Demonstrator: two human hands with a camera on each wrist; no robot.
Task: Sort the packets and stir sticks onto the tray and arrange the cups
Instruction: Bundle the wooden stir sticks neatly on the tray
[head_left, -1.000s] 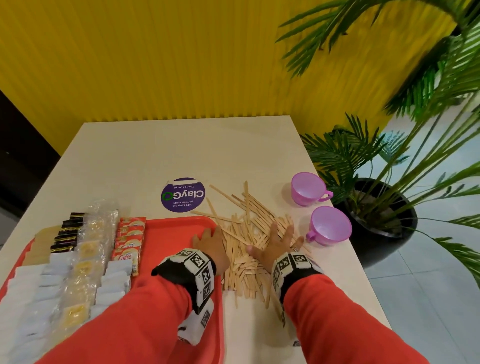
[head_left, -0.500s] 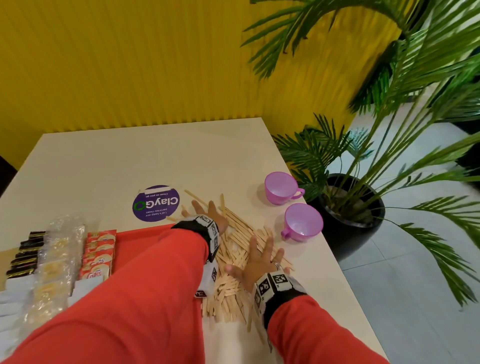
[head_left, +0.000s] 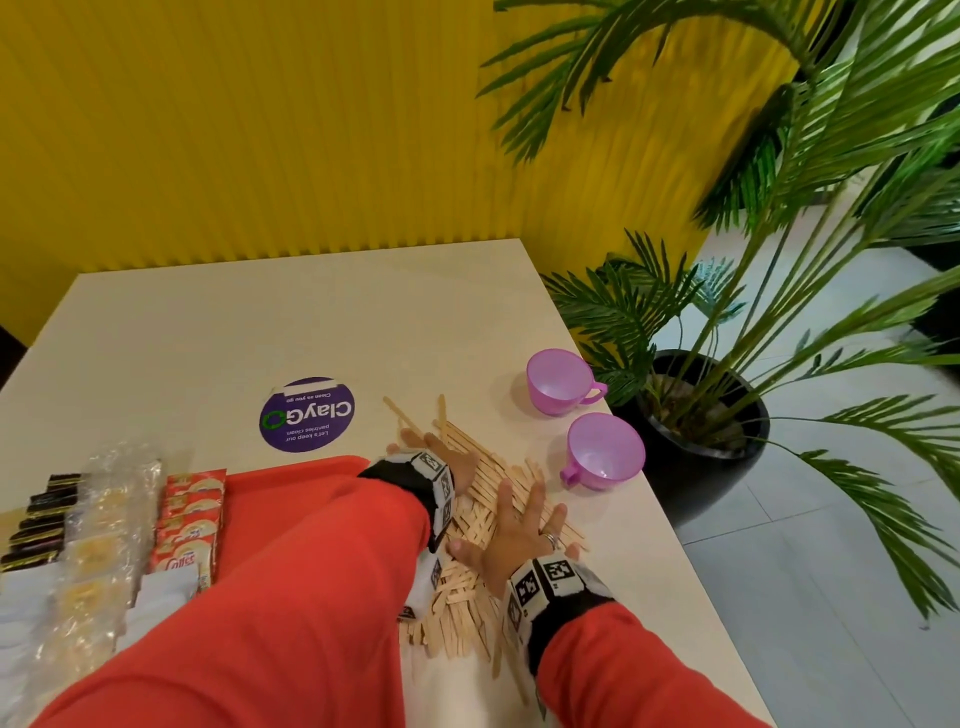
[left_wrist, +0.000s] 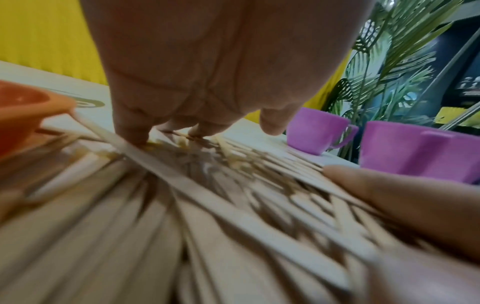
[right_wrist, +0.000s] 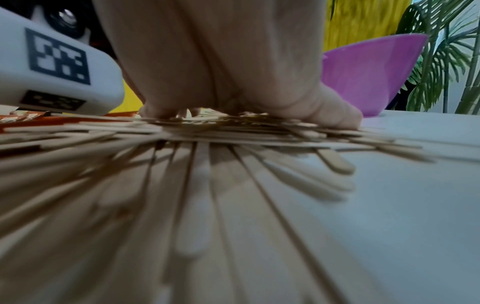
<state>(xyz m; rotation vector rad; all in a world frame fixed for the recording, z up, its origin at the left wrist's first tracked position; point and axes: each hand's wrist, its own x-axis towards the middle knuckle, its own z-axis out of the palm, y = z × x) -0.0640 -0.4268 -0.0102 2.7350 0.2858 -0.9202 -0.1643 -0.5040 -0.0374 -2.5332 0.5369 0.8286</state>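
A heap of wooden stir sticks (head_left: 470, 597) lies on the cream table (head_left: 291, 322) just right of the red tray (head_left: 291, 483). My left hand (head_left: 447, 457) lies flat on the far part of the heap, fingers spread. My right hand (head_left: 514, 535) presses flat on the near right part, fingers straight. In the left wrist view my left hand (left_wrist: 197, 115) touches the stir sticks (left_wrist: 182, 205) with its fingertips. The right wrist view has my right hand (right_wrist: 233, 98) flat on the stir sticks (right_wrist: 207, 185). Two purple cups (head_left: 558, 382) (head_left: 602, 452) stand right of the heap. Rows of packets (head_left: 189, 519) fill the tray's left side.
A round purple sticker (head_left: 307, 414) is on the table beyond the tray. A potted palm (head_left: 701, 415) stands on the floor close to the table's right edge, fronds reaching over the cups. A yellow ribbed wall (head_left: 260, 130) backs the table.
My left hand has slid from the near left of the heap to its far side. My right hand stayed on the sticks. The view swung right.
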